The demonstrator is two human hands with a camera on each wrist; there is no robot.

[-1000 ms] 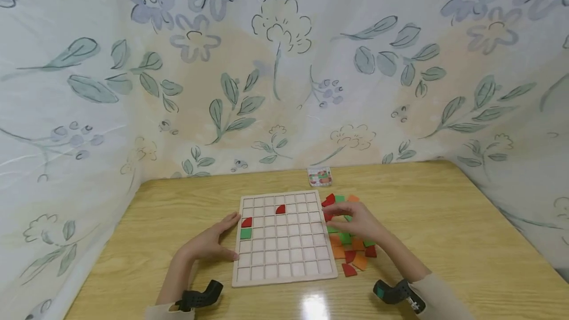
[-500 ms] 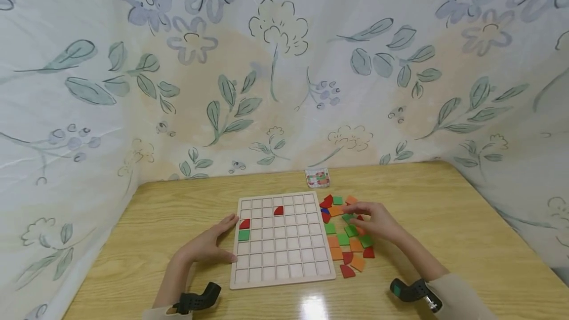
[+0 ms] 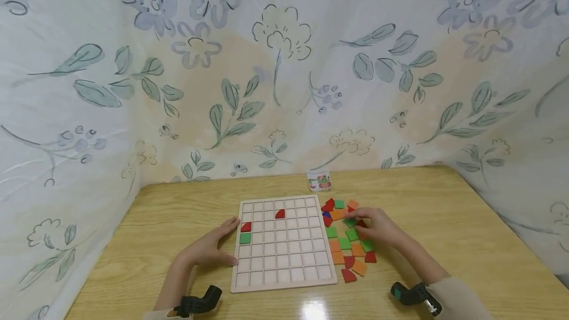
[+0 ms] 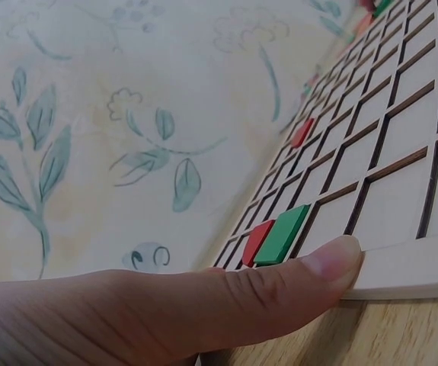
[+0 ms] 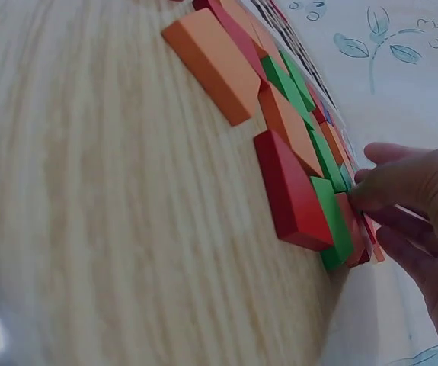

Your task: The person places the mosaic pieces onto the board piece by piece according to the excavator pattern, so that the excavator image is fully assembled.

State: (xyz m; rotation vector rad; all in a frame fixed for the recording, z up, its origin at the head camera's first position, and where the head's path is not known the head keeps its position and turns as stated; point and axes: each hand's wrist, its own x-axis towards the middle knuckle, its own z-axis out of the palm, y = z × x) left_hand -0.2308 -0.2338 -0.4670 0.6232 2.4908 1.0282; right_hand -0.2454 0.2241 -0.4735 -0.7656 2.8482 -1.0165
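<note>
My left hand (image 3: 206, 247) rests at the left edge of a pale wooden grid board (image 3: 284, 265), thumb and fingers spread along the rim. The left wrist view shows the thumb (image 4: 287, 293) pressed to that edge. On the board sit a red quarter-circle tile (image 3: 280, 214), another at the left column, and a green square tile (image 3: 245, 238) below that one. To the right, my right hand (image 3: 378, 223) reaches over loose tiles, thumb and index finger apart around a green tile (image 3: 349, 222). In the right wrist view its fingertips hover at the pile's far side, partly hiding tiles.
Orange, green and red tiles, such as an orange square (image 3: 359, 267) and a red quarter-circle (image 3: 348, 275), lie scattered beside the board's right edge. A small printed pattern card (image 3: 319, 180) lies behind the board. A floral cloth (image 3: 284, 112) hangs behind the wooden table (image 3: 186, 206).
My right hand has moved right, from beside the board's right edge to over the pile's right side, uncovering a blue tile. The left hand has stayed at the board.
</note>
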